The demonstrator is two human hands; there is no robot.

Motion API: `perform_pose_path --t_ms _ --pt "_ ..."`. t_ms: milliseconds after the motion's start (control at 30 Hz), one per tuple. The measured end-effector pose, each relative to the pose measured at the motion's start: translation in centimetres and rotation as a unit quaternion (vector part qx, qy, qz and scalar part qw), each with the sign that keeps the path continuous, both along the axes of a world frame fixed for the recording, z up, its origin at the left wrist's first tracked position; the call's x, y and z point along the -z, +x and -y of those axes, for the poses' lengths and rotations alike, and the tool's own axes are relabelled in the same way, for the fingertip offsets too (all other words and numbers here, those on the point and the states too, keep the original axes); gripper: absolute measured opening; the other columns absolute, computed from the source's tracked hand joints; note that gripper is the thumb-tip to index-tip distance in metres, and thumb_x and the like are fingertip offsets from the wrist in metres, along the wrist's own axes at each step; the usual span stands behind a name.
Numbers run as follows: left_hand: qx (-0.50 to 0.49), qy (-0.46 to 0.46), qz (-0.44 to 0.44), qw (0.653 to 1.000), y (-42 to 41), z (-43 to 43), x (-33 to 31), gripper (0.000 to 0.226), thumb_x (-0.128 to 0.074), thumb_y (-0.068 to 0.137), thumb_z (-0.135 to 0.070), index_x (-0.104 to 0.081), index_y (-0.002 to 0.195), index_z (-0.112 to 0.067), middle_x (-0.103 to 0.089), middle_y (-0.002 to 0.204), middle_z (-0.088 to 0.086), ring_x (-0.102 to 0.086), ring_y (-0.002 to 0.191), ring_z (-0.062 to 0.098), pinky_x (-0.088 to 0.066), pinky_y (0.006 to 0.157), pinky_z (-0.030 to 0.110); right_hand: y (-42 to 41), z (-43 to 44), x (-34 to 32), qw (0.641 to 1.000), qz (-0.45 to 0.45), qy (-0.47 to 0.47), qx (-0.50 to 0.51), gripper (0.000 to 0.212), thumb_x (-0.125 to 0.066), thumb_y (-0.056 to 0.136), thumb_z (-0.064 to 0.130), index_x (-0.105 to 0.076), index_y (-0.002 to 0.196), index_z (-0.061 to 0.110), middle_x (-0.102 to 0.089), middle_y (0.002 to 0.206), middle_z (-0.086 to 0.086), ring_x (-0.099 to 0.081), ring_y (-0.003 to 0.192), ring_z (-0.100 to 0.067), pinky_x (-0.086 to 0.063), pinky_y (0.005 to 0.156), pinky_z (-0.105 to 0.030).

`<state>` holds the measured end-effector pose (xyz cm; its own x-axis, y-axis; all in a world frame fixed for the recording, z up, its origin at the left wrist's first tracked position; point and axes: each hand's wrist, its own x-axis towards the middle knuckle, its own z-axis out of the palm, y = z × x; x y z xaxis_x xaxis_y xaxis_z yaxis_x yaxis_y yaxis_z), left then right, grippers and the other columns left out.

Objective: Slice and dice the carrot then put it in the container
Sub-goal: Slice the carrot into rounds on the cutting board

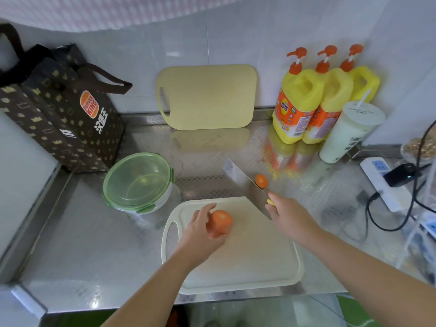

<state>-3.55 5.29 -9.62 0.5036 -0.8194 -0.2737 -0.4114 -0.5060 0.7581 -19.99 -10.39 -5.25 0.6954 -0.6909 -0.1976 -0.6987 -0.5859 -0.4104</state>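
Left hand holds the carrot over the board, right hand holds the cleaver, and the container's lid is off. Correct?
Not quite: the head view shows the green lid closed on the container. The rest stands: left hand holds the carrot over the board, right hand grips the cleaver.

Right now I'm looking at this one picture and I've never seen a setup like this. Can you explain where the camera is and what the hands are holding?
There is no machine here. These are a person's two bare hands, seen by one wide-angle camera worn on the head and looking down. The left hand holds a carrot on a pale cutting board. The right hand grips a cleaver, its blade pointing away over the steel counter. A small carrot end lies beyond the board. The container, with its green lid on, sits to the left.
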Motion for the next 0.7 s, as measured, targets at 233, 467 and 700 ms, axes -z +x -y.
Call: perform_pose_path --t_ms 233,467,700 --pt "-0.03 0.004 0.063 0.998 -0.8 0.1 1.5 0.061 -0.072 0.075 -0.035 -0.042 0.128 -0.032 -0.043 0.123 -0.016 -0.044 0.119 0.013 -0.033 0.095 0.022 0.2 -2.2 0.8 0.998 -0.049 -0.016 -0.02 0.016 -0.035 0.101 0.026 -0.046 0.11 0.019 -0.057 0.08 -0.002 -0.058 0.081 -0.028 -0.035 0.06 -0.031" --pt "-0.042 0.001 -0.058 0.997 -0.6 -0.5 0.5 0.057 -0.066 0.082 -0.045 -0.041 0.132 -0.034 -0.04 0.124 -0.013 -0.055 0.104 0.013 -0.045 0.088 0.026 0.8 -3.7 1.6 0.994 -0.094 -0.02 -0.058 0.005 -0.036 0.099 0.019 -0.037 0.094 0.02 -0.038 0.065 0.006 -0.046 0.067 -0.023 -0.03 0.053 -0.032" --pt "-0.126 0.002 -0.214 0.969 0.0 0.9 -0.4 0.02 -0.054 0.095 -0.019 -0.052 0.115 -0.019 -0.057 0.109 0.002 -0.068 0.07 0.02 -0.053 0.059 0.026 1.5 -4.2 2.2 0.996 -0.061 0.025 -0.054 0.022 -0.035 0.099 0.02 -0.044 0.118 0.013 -0.041 0.071 0.009 -0.051 0.074 -0.017 -0.041 0.063 -0.03"
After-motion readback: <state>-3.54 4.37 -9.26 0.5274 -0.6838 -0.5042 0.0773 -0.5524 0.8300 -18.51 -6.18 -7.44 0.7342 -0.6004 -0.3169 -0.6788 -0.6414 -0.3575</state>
